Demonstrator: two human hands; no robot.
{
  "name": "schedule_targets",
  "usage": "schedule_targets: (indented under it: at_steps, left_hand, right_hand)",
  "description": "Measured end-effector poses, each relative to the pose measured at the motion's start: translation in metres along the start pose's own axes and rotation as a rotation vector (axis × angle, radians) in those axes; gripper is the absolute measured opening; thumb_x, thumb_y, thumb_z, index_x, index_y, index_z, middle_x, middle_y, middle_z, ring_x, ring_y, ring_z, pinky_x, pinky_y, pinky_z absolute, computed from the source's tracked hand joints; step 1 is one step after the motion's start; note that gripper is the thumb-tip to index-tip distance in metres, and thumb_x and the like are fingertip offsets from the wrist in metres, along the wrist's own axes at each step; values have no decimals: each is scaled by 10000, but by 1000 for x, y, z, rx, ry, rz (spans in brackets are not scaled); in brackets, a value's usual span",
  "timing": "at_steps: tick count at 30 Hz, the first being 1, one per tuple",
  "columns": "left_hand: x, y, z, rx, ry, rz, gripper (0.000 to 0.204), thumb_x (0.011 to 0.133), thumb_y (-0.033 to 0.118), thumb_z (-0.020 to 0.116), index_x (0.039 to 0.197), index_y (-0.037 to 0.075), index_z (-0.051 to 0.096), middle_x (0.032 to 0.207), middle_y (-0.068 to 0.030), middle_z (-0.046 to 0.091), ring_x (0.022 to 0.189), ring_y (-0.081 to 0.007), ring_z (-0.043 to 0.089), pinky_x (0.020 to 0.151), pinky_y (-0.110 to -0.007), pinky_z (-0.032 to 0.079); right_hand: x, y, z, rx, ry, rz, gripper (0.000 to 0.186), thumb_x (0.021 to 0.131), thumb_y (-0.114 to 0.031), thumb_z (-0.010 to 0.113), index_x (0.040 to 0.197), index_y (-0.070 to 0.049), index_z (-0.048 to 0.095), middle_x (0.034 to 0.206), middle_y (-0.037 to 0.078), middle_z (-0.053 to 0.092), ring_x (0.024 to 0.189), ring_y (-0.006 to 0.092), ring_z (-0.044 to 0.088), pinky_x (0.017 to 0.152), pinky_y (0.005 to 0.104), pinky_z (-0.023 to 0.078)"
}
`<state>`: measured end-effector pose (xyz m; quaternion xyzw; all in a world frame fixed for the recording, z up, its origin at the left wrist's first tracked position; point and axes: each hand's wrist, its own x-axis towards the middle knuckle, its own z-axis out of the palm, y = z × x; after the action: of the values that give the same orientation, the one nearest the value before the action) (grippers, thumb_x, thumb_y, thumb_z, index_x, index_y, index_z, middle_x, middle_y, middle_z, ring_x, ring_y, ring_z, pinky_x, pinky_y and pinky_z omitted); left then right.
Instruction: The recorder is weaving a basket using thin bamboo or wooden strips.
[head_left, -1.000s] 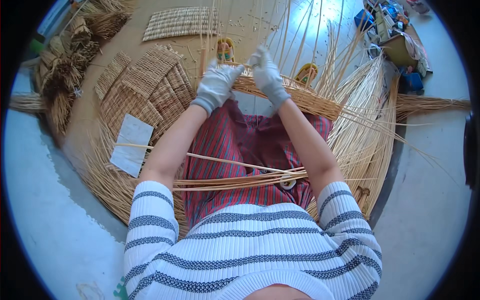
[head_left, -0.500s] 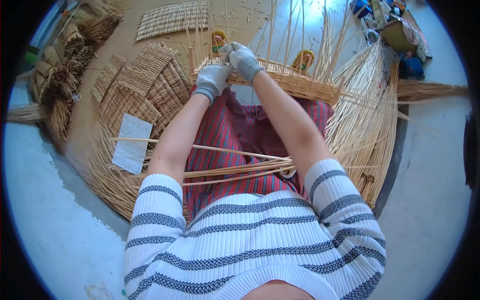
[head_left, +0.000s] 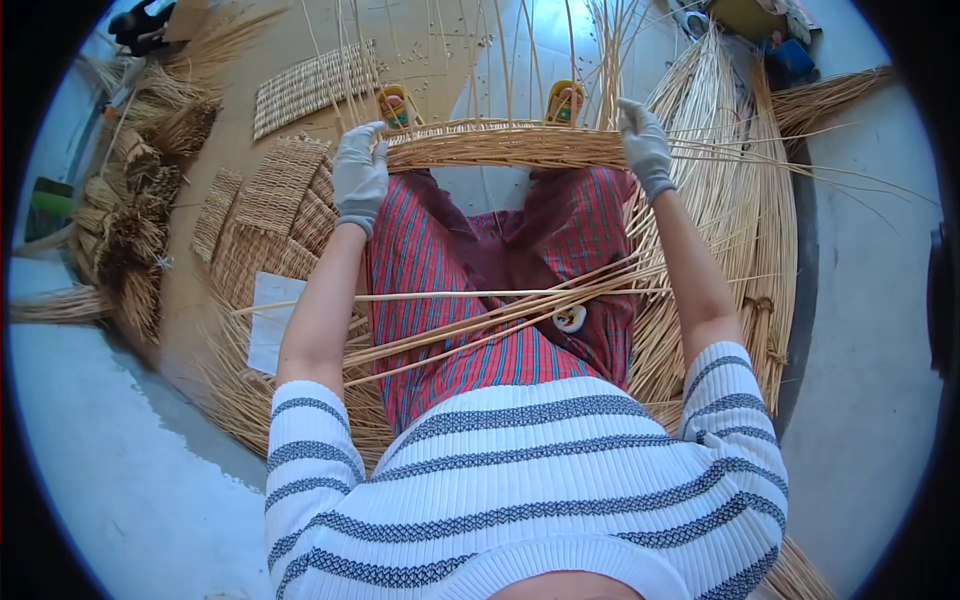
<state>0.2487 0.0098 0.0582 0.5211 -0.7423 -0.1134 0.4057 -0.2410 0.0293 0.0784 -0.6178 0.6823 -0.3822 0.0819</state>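
My left hand (head_left: 360,170) in a pale grey glove grips the left end of a long woven band (head_left: 505,150) of tan strands, with tall upright stakes (head_left: 510,65) rising from it. My right hand (head_left: 643,140), also gloved, holds the band's right end, where long loose strands stick out sideways. The band lies level above my knees in red striped cloth (head_left: 420,240). Several loose rods (head_left: 450,297) cross my lap near a small white round object (head_left: 569,318).
Woven mats (head_left: 310,80) and a white sheet (head_left: 270,330) lie at left beside dark straw bundles (head_left: 135,230). A fan of pale strands (head_left: 730,250) spreads at right, with blue containers (head_left: 790,60) behind. My sandalled feet (head_left: 563,103) show beyond the band.
My hands have parted from near the band's middle to its two ends. The band now lies more level, and my knees show more fully below it.
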Motion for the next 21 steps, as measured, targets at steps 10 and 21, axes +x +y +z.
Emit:
schedule_targets:
  at_steps: [10,21]
  left_hand:
    - [22,111,137,641,-658,268,1056,745,528,896,1606,124,435,1544,-165,538,1476,-291,487,1221,-514,353]
    - [27,93,153,473,-639,137,845,687,591,910,1353,163,618,1189,-80,684,1124,-289,670,917,-453,477]
  right_hand:
    - [25,-93,162,352,-407,169,206,1027,-132,602,1160,-66,744,1055,148,790,955,266,754,887,386,582]
    - [36,-86,200,580,-412,345,249,1043,-208,595,956,-36,753,848,96,758,757,215,697,716,377,562]
